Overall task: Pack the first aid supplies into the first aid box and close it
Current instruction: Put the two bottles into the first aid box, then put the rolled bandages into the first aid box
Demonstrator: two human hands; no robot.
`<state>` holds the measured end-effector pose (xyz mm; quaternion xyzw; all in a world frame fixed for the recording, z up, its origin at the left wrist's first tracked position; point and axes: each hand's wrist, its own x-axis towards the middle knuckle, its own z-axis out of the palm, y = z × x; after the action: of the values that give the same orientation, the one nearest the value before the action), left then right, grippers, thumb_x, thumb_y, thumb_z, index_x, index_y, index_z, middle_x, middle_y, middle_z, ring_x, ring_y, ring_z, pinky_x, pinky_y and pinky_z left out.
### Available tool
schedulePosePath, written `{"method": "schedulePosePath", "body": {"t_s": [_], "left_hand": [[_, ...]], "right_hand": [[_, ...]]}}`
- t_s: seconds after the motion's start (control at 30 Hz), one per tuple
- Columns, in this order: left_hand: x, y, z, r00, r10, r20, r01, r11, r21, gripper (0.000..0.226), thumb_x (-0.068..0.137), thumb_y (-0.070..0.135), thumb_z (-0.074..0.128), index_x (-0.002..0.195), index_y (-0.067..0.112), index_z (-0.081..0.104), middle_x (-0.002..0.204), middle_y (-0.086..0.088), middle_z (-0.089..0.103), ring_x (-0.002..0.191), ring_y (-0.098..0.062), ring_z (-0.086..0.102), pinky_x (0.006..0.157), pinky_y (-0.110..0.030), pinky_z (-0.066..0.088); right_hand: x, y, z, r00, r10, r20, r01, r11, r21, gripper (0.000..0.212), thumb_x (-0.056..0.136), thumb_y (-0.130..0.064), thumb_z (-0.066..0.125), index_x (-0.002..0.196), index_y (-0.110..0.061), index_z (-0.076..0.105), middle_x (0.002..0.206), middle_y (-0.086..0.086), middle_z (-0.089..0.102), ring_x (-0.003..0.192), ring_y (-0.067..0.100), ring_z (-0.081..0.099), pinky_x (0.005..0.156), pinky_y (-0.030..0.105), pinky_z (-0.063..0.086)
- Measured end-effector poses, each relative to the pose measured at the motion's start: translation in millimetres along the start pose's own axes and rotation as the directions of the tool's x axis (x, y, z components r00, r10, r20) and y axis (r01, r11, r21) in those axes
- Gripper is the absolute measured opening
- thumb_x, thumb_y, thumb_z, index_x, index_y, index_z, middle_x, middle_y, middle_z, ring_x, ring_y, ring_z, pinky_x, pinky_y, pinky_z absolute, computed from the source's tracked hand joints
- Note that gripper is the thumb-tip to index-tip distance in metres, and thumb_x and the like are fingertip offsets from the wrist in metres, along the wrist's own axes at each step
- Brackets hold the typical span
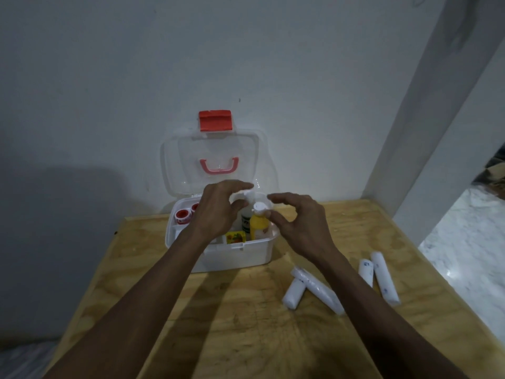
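Observation:
The white first aid box stands open at the back of the wooden table, its clear lid with a red latch leaning on the wall. Inside it stand a yellow bottle with a white cap and a dark-labelled bottle. Red tape rolls and a small yellow packet also lie inside. My left hand hovers over the box, its fingers pinched on the white top of the dark-labelled bottle. My right hand is beside the yellow bottle's cap, fingers apart, thumb close to it.
Several white bandage rolls lie on the table to the right of the box, below my right forearm. A white wall is right behind the box. The table's right edge drops to a pale floor.

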<state>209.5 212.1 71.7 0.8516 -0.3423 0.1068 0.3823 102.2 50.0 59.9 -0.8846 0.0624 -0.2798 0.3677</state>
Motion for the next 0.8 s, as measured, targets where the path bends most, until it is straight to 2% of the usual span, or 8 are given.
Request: {"method": "schedulePosePath", "body": {"t_s": [0.13, 0.2, 0.27, 0.33, 0.4, 0.53, 0.63, 0.8], "left_hand": [[-19, 22, -7, 0.972, -0.023, -0.236, 0.016, 0.999, -0.031, 0.034, 0.085, 0.024, 0.073, 0.119, 0.019, 0.069, 0.114, -0.002, 0.072, 0.098, -0.014, 0.066, 0.083, -0.033, 0.056], [-37, 38, -7, 0.954, -0.018, -0.299, -0.004, 0.997, -0.071, 0.031, 0.084, 0.025, 0.073, 0.114, 0.017, 0.071, 0.102, -0.002, 0.072, 0.09, -0.012, 0.065, 0.075, -0.031, 0.056], [-60, 52, -1, 0.96, -0.029, -0.278, -0.002, 0.994, -0.111, 0.027, 0.083, 0.025, 0.074, 0.109, 0.017, 0.072, 0.096, 0.002, 0.071, 0.085, -0.009, 0.063, 0.074, -0.03, 0.054], [-84, 63, 12, 0.975, -0.064, -0.211, 0.038, 0.991, -0.127, 0.027, 0.082, 0.026, 0.075, 0.108, 0.019, 0.072, 0.095, 0.005, 0.07, 0.084, -0.006, 0.061, 0.075, -0.027, 0.052], [-107, 69, 29, 0.984, -0.121, -0.13, 0.107, 0.988, -0.113, 0.029, 0.082, 0.03, 0.075, 0.11, 0.023, 0.071, 0.098, 0.007, 0.07, 0.087, -0.006, 0.061, 0.077, -0.025, 0.051], [-141, 72, 64, 0.982, -0.19, -0.01, 0.19, 0.981, -0.051, 0.035, 0.083, 0.047, 0.068, 0.112, 0.028, 0.072, 0.104, 0.006, 0.072, 0.096, -0.009, 0.064, 0.084, -0.034, 0.054], [-155, 78, 82, 0.976, -0.218, 0.008, 0.218, 0.976, -0.029, 0.038, 0.086, 0.059, 0.055, 0.107, 0.033, 0.074, 0.099, 0.012, 0.073, 0.092, -0.006, 0.064, 0.08, -0.036, 0.053], [-166, 89, 93, 0.963, -0.268, -0.034, 0.27, 0.96, 0.079, 0.029, 0.086, 0.049, 0.059, 0.11, 0.038, 0.071, 0.103, 0.014, 0.07, 0.1, -0.01, 0.061, 0.088, -0.037, 0.048]], "right_hand": [[-18, 2, -27, 0.994, 0.069, -0.09, -0.069, 0.998, 0.01, 0.027, 0.082, -0.032, 0.075, 0.109, -0.029, 0.072, 0.1, -0.014, 0.072, 0.096, 0.006, 0.063, 0.082, 0.023, 0.047], [-38, 6, -40, 0.991, 0.09, -0.102, -0.093, 0.995, -0.029, 0.023, 0.082, -0.032, 0.075, 0.106, -0.029, 0.072, 0.091, -0.017, 0.071, 0.089, 0.003, 0.062, 0.078, 0.015, 0.043], [-63, 13, -47, 0.991, 0.1, -0.085, -0.109, 0.988, -0.111, 0.023, 0.083, -0.034, 0.074, 0.106, -0.028, 0.072, 0.088, -0.016, 0.071, 0.087, 0.001, 0.059, 0.08, 0.011, 0.042], [-88, 22, -48, 0.99, 0.127, -0.055, -0.136, 0.972, -0.193, 0.027, 0.083, -0.041, 0.07, 0.108, -0.029, 0.072, 0.09, -0.015, 0.072, 0.093, 0.009, 0.059, 0.086, 0.03, 0.048], [-108, 26, -47, 0.988, 0.151, -0.033, -0.154, 0.946, -0.284, 0.031, 0.083, -0.048, 0.066, 0.109, -0.032, 0.072, 0.091, -0.015, 0.072, 0.099, 0.015, 0.059, 0.085, 0.04, 0.049], [-131, 30, -42, 0.99, 0.124, -0.072, -0.143, 0.884, -0.444, 0.025, 0.084, -0.045, 0.067, 0.101, -0.028, 0.076, 0.084, -0.005, 0.075, 0.091, 0.022, 0.062, 0.084, 0.043, 0.046], [-140, 34, -39, 0.987, 0.122, -0.106, -0.158, 0.86, -0.485, 0.02, 0.088, -0.044, 0.065, 0.094, -0.03, 0.077, 0.077, -0.005, 0.074, 0.085, 0.022, 0.061, 0.084, 0.046, 0.045], [-148, 39, -36, 0.981, 0.149, -0.121, -0.189, 0.858, -0.478, 0.021, 0.088, -0.047, 0.063, 0.097, -0.034, 0.076, 0.08, -0.008, 0.074, 0.087, 0.021, 0.06, 0.085, 0.047, 0.042]]}}
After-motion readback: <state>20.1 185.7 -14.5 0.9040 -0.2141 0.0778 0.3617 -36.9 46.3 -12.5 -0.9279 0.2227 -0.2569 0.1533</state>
